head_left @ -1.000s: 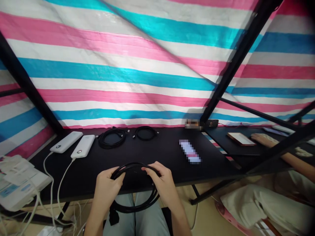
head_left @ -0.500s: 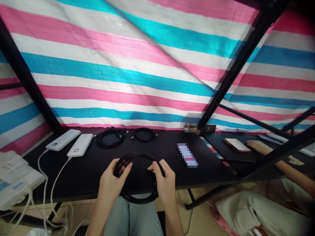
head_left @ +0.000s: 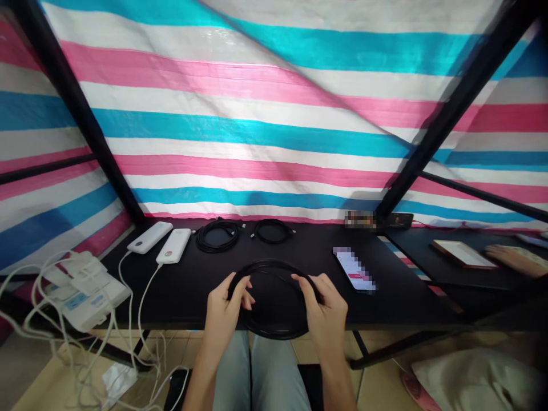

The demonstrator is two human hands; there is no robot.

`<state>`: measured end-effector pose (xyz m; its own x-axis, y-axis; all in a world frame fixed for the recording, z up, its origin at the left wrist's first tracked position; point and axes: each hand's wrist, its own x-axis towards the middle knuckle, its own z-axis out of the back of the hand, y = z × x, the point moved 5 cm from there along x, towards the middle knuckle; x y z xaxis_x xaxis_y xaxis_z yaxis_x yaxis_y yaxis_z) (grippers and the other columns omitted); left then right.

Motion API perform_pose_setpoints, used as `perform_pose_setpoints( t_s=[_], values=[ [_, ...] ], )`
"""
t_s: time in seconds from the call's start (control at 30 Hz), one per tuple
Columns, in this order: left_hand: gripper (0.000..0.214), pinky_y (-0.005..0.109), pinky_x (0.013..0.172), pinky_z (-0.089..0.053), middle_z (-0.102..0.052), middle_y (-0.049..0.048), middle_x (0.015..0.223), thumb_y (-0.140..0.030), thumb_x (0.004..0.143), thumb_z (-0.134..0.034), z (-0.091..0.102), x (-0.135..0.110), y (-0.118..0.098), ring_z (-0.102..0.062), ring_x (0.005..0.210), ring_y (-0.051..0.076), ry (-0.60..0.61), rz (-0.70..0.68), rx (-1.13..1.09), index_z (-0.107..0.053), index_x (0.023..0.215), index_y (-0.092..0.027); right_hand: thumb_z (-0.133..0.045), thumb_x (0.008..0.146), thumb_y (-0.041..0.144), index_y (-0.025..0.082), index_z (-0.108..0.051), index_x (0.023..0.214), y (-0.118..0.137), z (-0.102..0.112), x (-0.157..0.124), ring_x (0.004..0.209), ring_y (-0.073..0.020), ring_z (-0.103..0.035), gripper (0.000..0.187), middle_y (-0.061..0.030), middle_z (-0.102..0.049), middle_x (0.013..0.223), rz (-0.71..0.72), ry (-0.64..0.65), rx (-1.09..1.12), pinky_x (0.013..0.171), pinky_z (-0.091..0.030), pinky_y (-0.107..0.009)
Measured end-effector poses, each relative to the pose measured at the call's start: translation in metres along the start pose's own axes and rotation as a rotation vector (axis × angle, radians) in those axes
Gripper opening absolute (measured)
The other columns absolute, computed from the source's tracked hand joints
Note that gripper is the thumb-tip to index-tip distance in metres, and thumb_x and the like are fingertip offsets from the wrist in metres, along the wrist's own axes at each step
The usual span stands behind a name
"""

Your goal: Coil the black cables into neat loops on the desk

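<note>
Evidently the coiled black cable, light but springy and best held at its rim, hangs above the lap by the black table's front edge, pinched between thumb and curled fingers of the left hand and right hand.

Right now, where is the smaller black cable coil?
In the head view, the smaller coil lies at the far edge of the black desk, just right of the larger black coil.

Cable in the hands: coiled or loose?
Coiled: the black cable sits in stacked round loops, held by the left hand and right hand. Tied off? Cannot tell.
</note>
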<state>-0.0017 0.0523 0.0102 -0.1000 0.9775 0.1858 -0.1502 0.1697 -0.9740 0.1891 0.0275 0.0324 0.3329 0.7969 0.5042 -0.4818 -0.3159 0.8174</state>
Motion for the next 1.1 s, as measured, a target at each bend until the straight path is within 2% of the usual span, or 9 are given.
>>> perform_pose_setpoints(
  t_s=[0.17, 0.3, 0.4, 0.5, 0.67, 0.8, 0.9, 1.0, 1.1],
  values=[
    [0.033, 0.021, 0.043, -0.039, -0.041, -0.0082, 0.038, -0.045, 0.086, -0.045, -0.005, -0.005, -0.002, -0.048, 0.036, 0.011, -0.068, 0.052, -0.172, -0.052, 0.068, -0.018, -0.054, 0.085, 0.039, 0.018, -0.069, 0.081, -0.007, 0.000, 0.005, 0.071, -0.0163, -0.056, 0.026, -0.0040, -0.062, 0.075, -0.069, 0.042, 0.030, 0.065, -0.043, -0.027],
    [0.034, 0.020, 0.041, -0.036, -0.036, -0.0092, 0.040, -0.047, 0.087, -0.045, -0.001, -0.007, -0.001, -0.046, 0.035, 0.009, -0.135, 0.022, -0.235, -0.050, 0.069, -0.018, -0.053, 0.085, 0.038, 0.019, -0.069, 0.091, -0.010, -0.003, 0.006, 0.080, -0.0174, -0.059, 0.026, -0.0055, -0.065, 0.086, -0.103, 0.078, 0.116, 0.072, -0.046, -0.028],
    [0.035, 0.019, 0.041, -0.036, -0.035, -0.0096, 0.040, -0.048, 0.087, -0.046, 0.000, -0.006, 0.001, -0.046, 0.035, 0.009, -0.108, 0.042, -0.290, -0.049, 0.070, -0.018, -0.054, 0.084, 0.039, 0.018, -0.069, 0.090, -0.012, -0.003, 0.005, 0.078, -0.0169, -0.059, 0.027, -0.0058, -0.065, 0.086, -0.137, 0.072, 0.170, 0.072, -0.046, -0.028],
    [0.035, 0.020, 0.044, -0.040, -0.037, -0.0095, 0.039, -0.049, 0.087, -0.046, -0.002, -0.004, 0.005, -0.050, 0.038, 0.009, -0.011, 0.098, -0.318, -0.048, 0.072, -0.018, -0.058, 0.081, 0.043, 0.016, -0.070, 0.084, -0.019, -0.001, 0.003, 0.074, -0.0165, -0.058, 0.029, -0.0056, -0.065, 0.080, -0.183, 0.060, 0.201, 0.067, -0.047, -0.028],
    [0.027, 0.024, 0.052, -0.049, -0.040, -0.0108, 0.040, -0.045, 0.083, -0.053, -0.005, -0.001, 0.011, -0.059, 0.045, 0.013, 0.121, 0.126, -0.263, -0.048, 0.082, -0.018, -0.064, 0.077, 0.041, 0.016, -0.070, 0.080, -0.028, 0.003, -0.001, 0.070, -0.0163, -0.058, 0.026, -0.0052, -0.063, 0.074, -0.174, 0.040, 0.273, 0.063, -0.049, -0.029],
    [0.032, 0.029, 0.059, -0.053, -0.043, -0.0108, 0.041, -0.045, 0.082, -0.053, -0.010, 0.001, 0.017, -0.063, 0.051, 0.016, 0.155, 0.119, -0.191, -0.050, 0.098, -0.017, -0.067, 0.074, 0.038, 0.016, -0.068, 0.077, -0.027, 0.008, -0.004, 0.069, -0.0165, -0.058, 0.022, -0.0041, -0.063, 0.072, -0.173, -0.019, 0.269, 0.065, -0.050, -0.030],
    [0.034, 0.029, 0.059, -0.053, -0.044, -0.0102, 0.041, -0.045, 0.078, -0.058, -0.013, 0.000, 0.021, -0.063, 0.050, 0.016, 0.109, 0.107, -0.115, -0.053, 0.097, -0.016, -0.066, 0.075, 0.037, 0.017, -0.069, 0.077, -0.024, 0.012, -0.007, 0.069, -0.0166, -0.060, 0.020, -0.0041, -0.064, 0.074, -0.166, -0.037, 0.237, 0.068, -0.051, -0.031],
    [0.039, 0.024, 0.044, -0.047, -0.049, -0.0082, 0.041, -0.045, 0.072, -0.065, -0.016, -0.002, 0.024, -0.059, 0.041, 0.017, 0.043, 0.159, -0.025, -0.056, 0.095, -0.015, -0.065, 0.076, 0.035, 0.018, -0.070, 0.077, -0.019, 0.016, -0.008, 0.069, -0.0168, -0.061, 0.017, -0.0038, -0.066, 0.074, -0.134, -0.038, 0.190, 0.067, -0.051, -0.030],
    [0.033, 0.023, 0.038, -0.041, -0.052, -0.0034, 0.038, -0.047, 0.071, -0.063, -0.021, -0.006, 0.021, -0.053, 0.034, 0.015, 0.008, 0.206, -0.005, -0.059, 0.073, -0.014, -0.066, 0.075, 0.033, 0.019, -0.070, 0.078, -0.018, 0.020, -0.008, 0.068, -0.0166, -0.062, 0.015, -0.0035, -0.068, 0.074, -0.149, -0.024, 0.174, 0.067, -0.051, -0.029]
  ],
)
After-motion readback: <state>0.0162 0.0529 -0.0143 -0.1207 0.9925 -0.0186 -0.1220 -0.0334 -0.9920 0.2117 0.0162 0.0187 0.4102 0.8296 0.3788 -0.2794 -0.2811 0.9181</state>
